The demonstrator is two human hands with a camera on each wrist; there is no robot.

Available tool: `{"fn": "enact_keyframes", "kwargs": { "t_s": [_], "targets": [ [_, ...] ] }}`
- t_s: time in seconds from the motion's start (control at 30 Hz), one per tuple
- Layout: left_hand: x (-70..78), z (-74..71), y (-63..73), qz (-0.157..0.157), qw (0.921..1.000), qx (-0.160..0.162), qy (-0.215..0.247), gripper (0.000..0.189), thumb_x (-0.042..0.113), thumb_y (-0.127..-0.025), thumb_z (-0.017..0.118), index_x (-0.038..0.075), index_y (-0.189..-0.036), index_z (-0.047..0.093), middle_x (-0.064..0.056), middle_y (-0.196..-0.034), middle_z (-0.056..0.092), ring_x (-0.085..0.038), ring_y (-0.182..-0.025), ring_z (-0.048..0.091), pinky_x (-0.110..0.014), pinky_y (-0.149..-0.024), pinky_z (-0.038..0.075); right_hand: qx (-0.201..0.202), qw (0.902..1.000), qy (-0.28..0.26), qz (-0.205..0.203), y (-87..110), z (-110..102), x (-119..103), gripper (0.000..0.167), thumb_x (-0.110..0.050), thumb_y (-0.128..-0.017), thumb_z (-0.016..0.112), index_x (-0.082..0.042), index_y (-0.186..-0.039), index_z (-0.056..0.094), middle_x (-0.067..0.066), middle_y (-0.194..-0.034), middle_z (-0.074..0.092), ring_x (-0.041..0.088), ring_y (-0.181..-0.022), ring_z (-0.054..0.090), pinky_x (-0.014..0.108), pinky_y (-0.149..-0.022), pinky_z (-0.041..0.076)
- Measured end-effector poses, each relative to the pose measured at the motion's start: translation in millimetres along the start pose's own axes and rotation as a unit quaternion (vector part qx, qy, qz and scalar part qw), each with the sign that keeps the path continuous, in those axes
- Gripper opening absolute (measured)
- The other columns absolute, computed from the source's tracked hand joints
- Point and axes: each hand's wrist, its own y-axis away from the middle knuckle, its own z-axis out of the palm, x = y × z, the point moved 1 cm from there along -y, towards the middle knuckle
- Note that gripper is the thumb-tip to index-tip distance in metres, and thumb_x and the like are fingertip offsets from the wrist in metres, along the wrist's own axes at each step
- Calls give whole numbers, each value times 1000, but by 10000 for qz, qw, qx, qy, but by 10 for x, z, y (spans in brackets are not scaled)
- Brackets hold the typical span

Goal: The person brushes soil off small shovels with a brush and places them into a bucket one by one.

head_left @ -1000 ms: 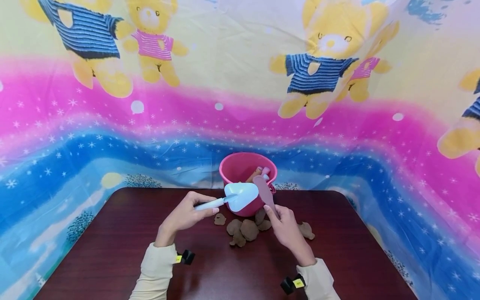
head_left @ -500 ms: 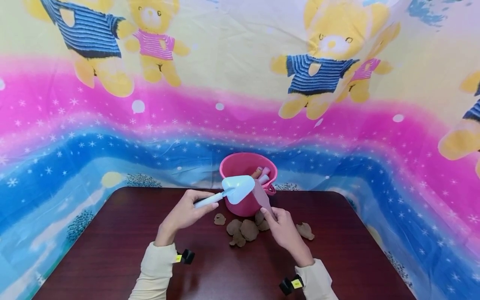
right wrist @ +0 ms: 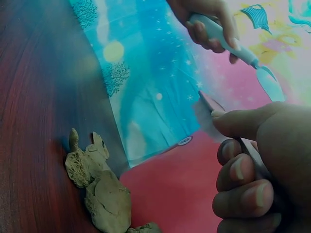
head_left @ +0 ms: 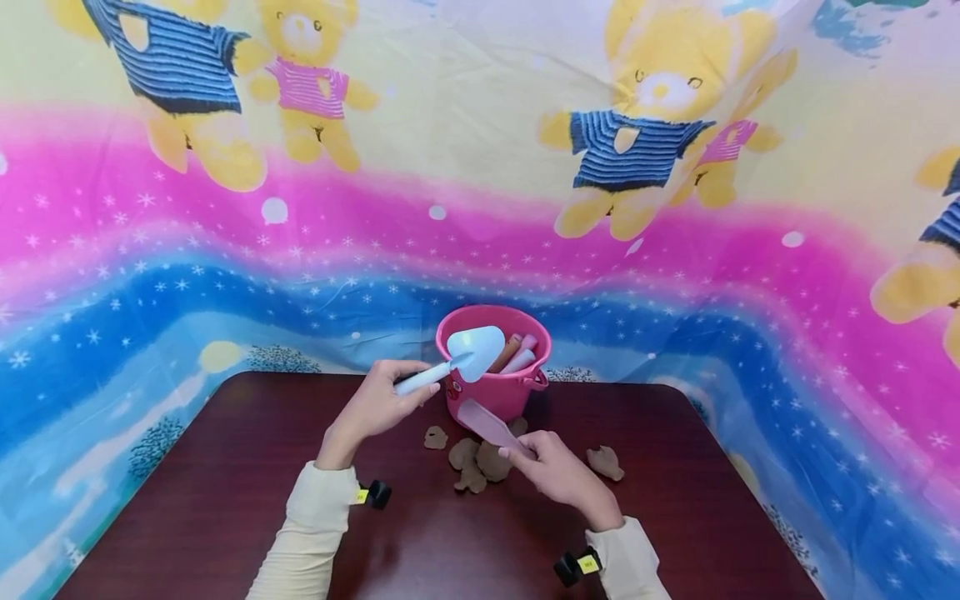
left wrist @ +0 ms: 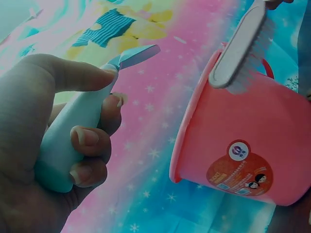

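Note:
My left hand (head_left: 375,406) grips the handle of a pale blue trowel (head_left: 478,352), its blade raised over the near left rim of a pink bucket (head_left: 502,390). Bristles show along a mauve brush (left wrist: 240,46) in the left wrist view. That brush is held by its handle in my right hand (head_left: 562,477), its head pointing left in front of the bucket. Brown clay-like lumps (head_left: 492,462) lie on the table below the brush. Several handle-shaped things (head_left: 519,360) stick up inside the bucket; their lower ends are hidden.
A dark red-brown table (head_left: 255,492) carries everything. One brown piece (head_left: 605,462) lies apart to the right, and another small piece (head_left: 435,437) to the left. A cloth printed with bears (head_left: 637,146) hangs behind and around the table.
The trowel has risen from in front of the bucket to its rim. The brush has swung from pointing up at the bucket's right side to pointing left, lower, across its front.

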Motion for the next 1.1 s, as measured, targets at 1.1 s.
{"fn": "enact_keyframes", "kwargs": {
  "t_s": [1.1],
  "targets": [
    [-71,165,-959,-421,9820,-61,-1843,20,16,-87,79,4,-101,73,-8,-90,71,-18,-64,61,-30,-55,53,-1208,9894,674,-448,-113,484,74,22,-23,-95,72,-11,-77,79,-15,-52,51,0,-46,37,18,-46,31]
  ]
}}
